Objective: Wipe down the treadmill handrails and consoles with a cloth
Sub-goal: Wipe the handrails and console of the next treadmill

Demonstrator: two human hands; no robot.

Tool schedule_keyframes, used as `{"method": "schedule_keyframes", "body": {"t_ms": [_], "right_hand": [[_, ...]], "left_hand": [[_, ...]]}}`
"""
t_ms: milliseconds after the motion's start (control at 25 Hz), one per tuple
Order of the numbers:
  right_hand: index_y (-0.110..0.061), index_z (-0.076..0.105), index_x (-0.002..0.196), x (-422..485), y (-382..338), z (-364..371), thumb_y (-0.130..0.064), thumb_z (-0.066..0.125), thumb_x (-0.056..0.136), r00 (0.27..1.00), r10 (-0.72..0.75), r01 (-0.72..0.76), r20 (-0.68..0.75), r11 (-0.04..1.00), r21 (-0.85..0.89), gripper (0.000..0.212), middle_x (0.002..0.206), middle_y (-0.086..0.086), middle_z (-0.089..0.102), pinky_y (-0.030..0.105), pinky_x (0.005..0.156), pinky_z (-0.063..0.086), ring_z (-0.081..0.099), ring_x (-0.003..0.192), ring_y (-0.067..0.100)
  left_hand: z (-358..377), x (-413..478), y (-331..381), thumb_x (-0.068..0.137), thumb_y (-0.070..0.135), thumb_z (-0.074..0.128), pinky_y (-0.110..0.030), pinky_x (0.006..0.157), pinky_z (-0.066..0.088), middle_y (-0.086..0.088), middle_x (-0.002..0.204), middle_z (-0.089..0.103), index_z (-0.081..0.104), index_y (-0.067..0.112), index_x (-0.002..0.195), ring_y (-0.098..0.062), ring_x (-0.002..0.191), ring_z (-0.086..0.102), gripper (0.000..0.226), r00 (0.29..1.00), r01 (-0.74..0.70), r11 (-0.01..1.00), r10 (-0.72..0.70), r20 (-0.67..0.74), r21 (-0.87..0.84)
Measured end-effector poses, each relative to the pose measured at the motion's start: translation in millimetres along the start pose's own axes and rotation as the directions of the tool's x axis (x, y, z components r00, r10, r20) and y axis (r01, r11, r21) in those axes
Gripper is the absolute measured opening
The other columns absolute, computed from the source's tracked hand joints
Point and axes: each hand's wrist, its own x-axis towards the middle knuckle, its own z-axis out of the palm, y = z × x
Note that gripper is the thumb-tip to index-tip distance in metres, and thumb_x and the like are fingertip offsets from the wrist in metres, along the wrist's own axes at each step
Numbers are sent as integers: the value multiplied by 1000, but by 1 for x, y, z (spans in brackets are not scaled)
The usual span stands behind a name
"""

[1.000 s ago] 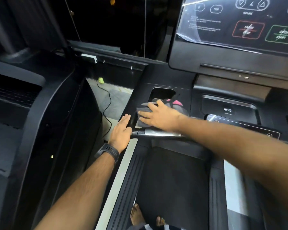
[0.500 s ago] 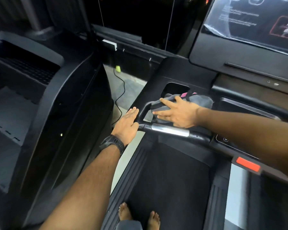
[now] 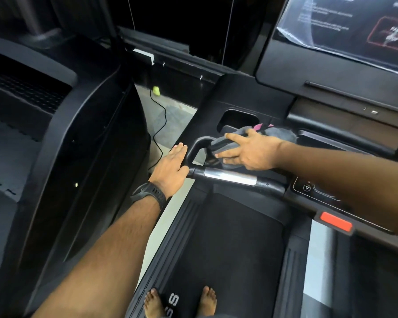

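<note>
A grey cloth with a pink edge lies over the inner bend of the black handrail loop on the treadmill's left side. My right hand holds the cloth against that bend, fingers spread and wrapped over the fabric. My left hand, a black watch on its wrist, rests flat on the outer corner of the same loop, fingers straight. The silver grip sensor on the front bar is bare. The console screen is at the top right.
A second black machine stands close on the left, with a narrow floor gap holding a black cable and a yellow-green object. A red stop tab sits on the front bar. My bare feet stand on the belt.
The view has swung left and down, so less of the screen shows. My right hand has shifted the cloth from the tray edge onto the handrail bend. The left hand stays put.
</note>
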Motion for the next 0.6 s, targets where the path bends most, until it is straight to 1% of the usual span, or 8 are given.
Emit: {"method": "schedule_keyframes", "body": {"t_ms": [80, 160, 240, 320, 400, 480, 600], "right_hand": [[-37, 15, 160, -12, 1, 5, -36, 39, 106, 998, -25, 24, 56, 1000, 13, 59, 167, -19, -13, 55, 101, 42, -2, 153, 42], [-37, 13, 160, -17, -5, 4, -35, 40, 107, 993, -22, 23, 114, 1000, -3, 60, 167, -18, -16, 56, 100, 44, -5, 153, 42], [-37, 12, 160, -12, -8, -2, -26, 39, 108, 994, -21, 24, 111, 999, -25, 60, 167, -17, -17, 57, 98, 45, -7, 153, 43], [-38, 18, 159, -19, -6, -2, -22, 35, 108, 990, -45, 49, 136, 999, -23, 56, 167, -19, -11, 55, 98, 43, -3, 154, 42], [-39, 27, 156, -32, -6, 7, -23, 31, 109, 982, -68, 67, 179, 998, 14, 50, 167, -23, -4, 51, 100, 42, 0, 154, 39], [-39, 29, 155, -31, -9, 8, -23, 34, 109, 986, -63, 69, 157, 997, -30, 49, 167, -22, -5, 51, 98, 43, 0, 154, 40], [-37, 24, 157, -18, -11, 7, -21, 39, 108, 995, -22, 30, 97, 997, -75, 55, 168, -16, -10, 53, 98, 43, -8, 154, 41]], "left_hand": [[-1, 3, -3, 98, 7, 42, -20, 116, 4, -1, 163, 18, 25, 14, 156, -11, 151, 13, 61, 1000, -1, 1000, 1, 3, 9], [0, 4, -4, 98, 8, 43, -22, 118, 5, 0, 163, 18, 25, 15, 156, -11, 150, 13, 61, 1000, -2, 1000, 2, 4, 25], [1, 2, -3, 98, 10, 43, -25, 120, 7, 0, 163, 18, 24, 16, 156, -11, 150, 13, 60, 1000, 3, 1000, -3, 2, 29], [3, 4, -5, 98, 11, 44, -28, 122, 9, 1, 163, 20, 26, 17, 156, -11, 150, 15, 60, 1000, 11, 1000, -10, -13, 12], [3, 6, -7, 98, 11, 44, -30, 122, 10, 1, 163, 21, 27, 17, 155, -12, 150, 16, 61, 1000, 4, 1000, -3, -17, 26], [4, 5, -7, 97, 12, 45, -31, 123, 10, 1, 163, 21, 27, 17, 155, -12, 150, 16, 61, 1000, 5, 999, -4, -15, 48], [4, 5, -6, 98, 13, 44, -31, 123, 10, 2, 163, 20, 26, 18, 156, -11, 150, 15, 61, 1000, 9, 999, -8, -15, 33]]}}
